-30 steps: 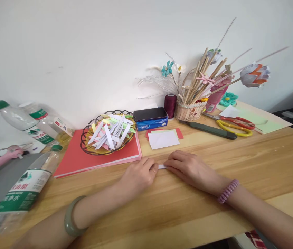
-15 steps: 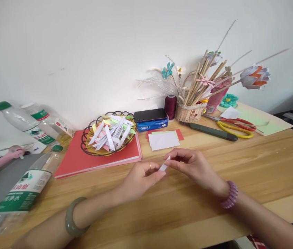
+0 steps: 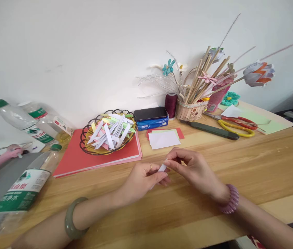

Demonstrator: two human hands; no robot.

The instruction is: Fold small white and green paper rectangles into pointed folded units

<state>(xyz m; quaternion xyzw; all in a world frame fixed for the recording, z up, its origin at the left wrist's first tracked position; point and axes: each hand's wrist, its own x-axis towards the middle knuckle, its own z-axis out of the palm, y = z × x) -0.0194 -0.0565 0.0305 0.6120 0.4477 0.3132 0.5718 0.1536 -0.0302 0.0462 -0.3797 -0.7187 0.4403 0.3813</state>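
Observation:
A narrow folded strip of white paper [image 3: 162, 168] is held between both hands above the wooden table. My left hand [image 3: 142, 178] pinches its lower part between thumb and fingers; much of the strip is hidden there. At the upper end, the thumb and index finger of my right hand [image 3: 190, 166] close on the strip's tip. Just beyond my hands lies a small stack of cut paper, a white sheet [image 3: 164, 139] on top of green and red ones. Farther left, a round basket [image 3: 85, 152] holds many folded paper strips in white, green, yellow and pink.
The basket sits on red paper sheets [image 3: 68, 155]. Plastic bottles [image 3: 22, 190] and a pink glue gun [image 3: 1, 159] lie at left. Behind are a phone [image 3: 150, 113] on a blue packet, a thread spool [image 3: 171, 105] and a stick-filled holder [image 3: 191, 111]. Scissors [image 3: 236, 128] lie right.
Less of the white strip shows between my hands, and its tip now lies under my right fingers. My left fingertips now show beneath the strip. The view has shifted slightly.

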